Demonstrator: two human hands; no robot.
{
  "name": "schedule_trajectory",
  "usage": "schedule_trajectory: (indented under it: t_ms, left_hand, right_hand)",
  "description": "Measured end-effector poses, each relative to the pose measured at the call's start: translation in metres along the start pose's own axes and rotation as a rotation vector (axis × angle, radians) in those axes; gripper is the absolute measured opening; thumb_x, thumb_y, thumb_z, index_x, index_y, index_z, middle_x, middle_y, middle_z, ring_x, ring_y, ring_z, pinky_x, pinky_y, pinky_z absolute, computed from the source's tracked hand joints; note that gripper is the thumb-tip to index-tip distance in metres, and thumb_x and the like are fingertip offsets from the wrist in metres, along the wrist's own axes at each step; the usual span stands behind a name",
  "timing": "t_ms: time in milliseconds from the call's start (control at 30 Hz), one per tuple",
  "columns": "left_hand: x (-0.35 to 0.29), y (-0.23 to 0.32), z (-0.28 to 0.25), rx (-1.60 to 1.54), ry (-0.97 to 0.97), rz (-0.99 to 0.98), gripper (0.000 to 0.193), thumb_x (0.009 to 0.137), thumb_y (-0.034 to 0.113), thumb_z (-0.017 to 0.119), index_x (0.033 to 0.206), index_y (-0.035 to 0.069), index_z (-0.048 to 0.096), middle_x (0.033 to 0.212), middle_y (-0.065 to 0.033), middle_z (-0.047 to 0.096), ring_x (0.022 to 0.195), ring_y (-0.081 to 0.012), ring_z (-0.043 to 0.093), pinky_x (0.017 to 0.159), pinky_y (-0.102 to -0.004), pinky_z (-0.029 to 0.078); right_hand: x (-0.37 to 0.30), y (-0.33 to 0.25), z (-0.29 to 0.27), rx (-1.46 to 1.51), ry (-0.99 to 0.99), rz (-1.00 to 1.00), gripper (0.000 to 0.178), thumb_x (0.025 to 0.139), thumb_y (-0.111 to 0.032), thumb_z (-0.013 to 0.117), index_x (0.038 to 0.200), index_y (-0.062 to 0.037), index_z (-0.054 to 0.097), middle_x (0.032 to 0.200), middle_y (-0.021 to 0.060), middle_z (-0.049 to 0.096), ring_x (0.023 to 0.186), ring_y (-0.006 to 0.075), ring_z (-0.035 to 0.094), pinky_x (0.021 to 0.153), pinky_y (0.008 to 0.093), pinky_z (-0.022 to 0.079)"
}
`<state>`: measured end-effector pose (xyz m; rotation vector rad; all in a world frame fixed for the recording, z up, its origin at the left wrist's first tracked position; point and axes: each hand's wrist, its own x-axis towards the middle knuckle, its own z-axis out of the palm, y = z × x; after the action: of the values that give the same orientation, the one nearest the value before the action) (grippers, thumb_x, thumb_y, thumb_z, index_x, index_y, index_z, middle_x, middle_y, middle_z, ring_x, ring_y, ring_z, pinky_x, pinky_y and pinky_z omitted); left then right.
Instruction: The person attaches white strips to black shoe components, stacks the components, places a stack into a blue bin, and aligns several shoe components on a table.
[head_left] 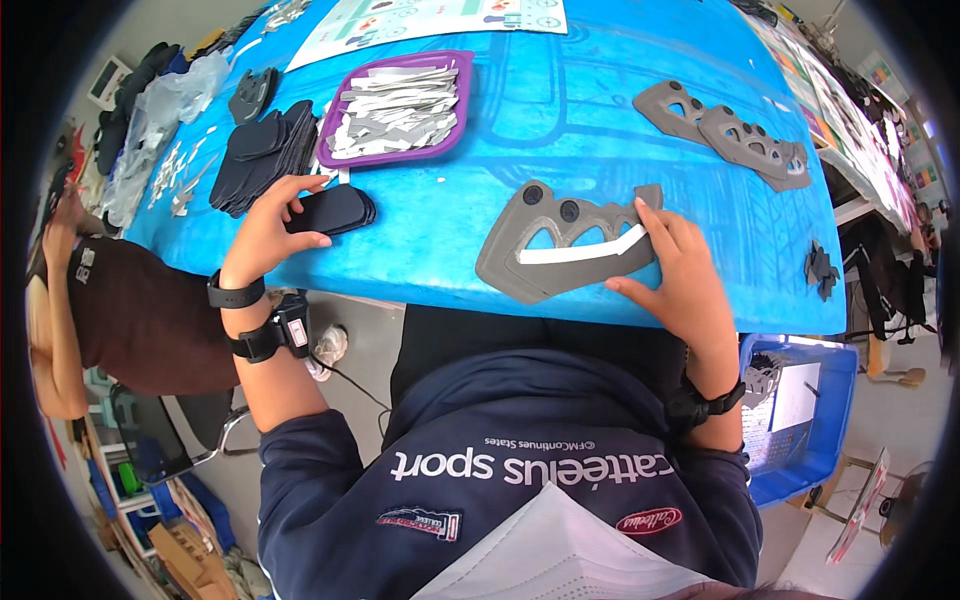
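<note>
My left hand (268, 228) is curled round the left end of a small stack of black rounded pads (340, 209), thumb on the near side and fingers on the far side. My right hand (685, 268) grips the right end of a grey curved foam piece (510, 250), its thumb along the near edge and fingers on the upper corner. That piece lies flat, with triangular cutouts and two black round dots. A white strip (575, 251) runs along it under the cutouts.
A purple tray (468, 110) of white and grey strips stands beyond my hands, beside a larger pile of black pads (262, 160). More grey foam pieces (725, 135) overlap at the far right. Black scraps (822, 272) lie near the right edge, above a blue crate (800, 480). Another person (140, 310) sits at left.
</note>
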<state>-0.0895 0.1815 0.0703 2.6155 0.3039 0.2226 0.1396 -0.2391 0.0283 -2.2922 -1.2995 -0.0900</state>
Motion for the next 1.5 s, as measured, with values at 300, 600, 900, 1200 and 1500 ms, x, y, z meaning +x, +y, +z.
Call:
schedule_trajectory:
  t_ms: [300, 600, 900, 1200, 1500]
  left_hand:
    - [-0.013, 0.042, 0.010, -0.472, 0.601, 0.269, 0.109, 0.067, 0.023, 0.090, 0.151, 0.008, 0.024, 0.127, -0.0143, 0.054, 0.107, -0.0218, 0.058, 0.089, -0.0337, 0.050]
    - [-0.002, 0.123, 0.099, -1.040, 0.365, 0.502, 0.095, 0.057, 0.006, 0.094, 0.130, 0.009, 0.032, 0.123, -0.0287, 0.060, 0.114, -0.0324, 0.061, 0.094, -0.0422, 0.051]
    - [0.018, 0.150, 0.139, -1.260, 0.054, 0.388, 0.082, 0.066, -0.005, 0.087, 0.127, 0.008, 0.034, 0.132, -0.0283, 0.054, 0.129, -0.0335, 0.053, 0.100, -0.0406, 0.051]
    - [0.028, 0.134, 0.129, -0.844, 0.168, 0.285, 0.048, 0.064, -0.003, 0.087, 0.109, 0.000, 0.069, 0.120, -0.0144, 0.064, 0.100, -0.0202, 0.067, 0.089, -0.0279, 0.053]
    - [0.041, 0.124, 0.131, -0.325, 0.105, 0.295, 0.037, 0.062, 0.005, 0.086, 0.097, 0.006, 0.075, 0.112, -0.0082, 0.069, 0.094, -0.0246, 0.065, 0.081, -0.0346, 0.052]
  right_hand:
    - [0.003, -0.002, 0.012, -0.193, 0.145, -0.133, 0.089, 0.067, -0.042, 0.085, 0.138, -0.0014, 0.051, 0.121, 0.0155, 0.054, 0.117, 0.0379, 0.048, 0.098, 0.0471, 0.041]
    - [0.010, -0.018, 0.023, -0.186, -0.010, -0.020, 0.090, 0.068, -0.054, 0.081, 0.133, 0.0023, 0.054, 0.116, 0.0155, 0.055, 0.109, 0.0349, 0.049, 0.093, 0.0473, 0.040]
    - [-0.004, -0.023, 0.013, 0.546, 0.215, -0.306, 0.070, 0.064, -0.019, 0.089, 0.126, -0.0031, 0.062, 0.133, 0.0176, 0.054, 0.113, 0.0274, 0.056, 0.090, 0.0382, 0.049]
    - [-0.010, 0.005, -0.004, 0.664, 0.185, -0.217, 0.042, 0.067, -0.004, 0.086, 0.106, -0.0012, 0.073, 0.122, 0.0151, 0.060, 0.095, 0.0235, 0.068, 0.080, 0.0310, 0.056]
    - [-0.002, 0.013, 0.008, 0.264, 0.018, -0.216, 0.039, 0.067, -0.009, 0.085, 0.104, -0.0039, 0.072, 0.113, 0.0143, 0.064, 0.087, 0.0294, 0.065, 0.070, 0.0356, 0.054]
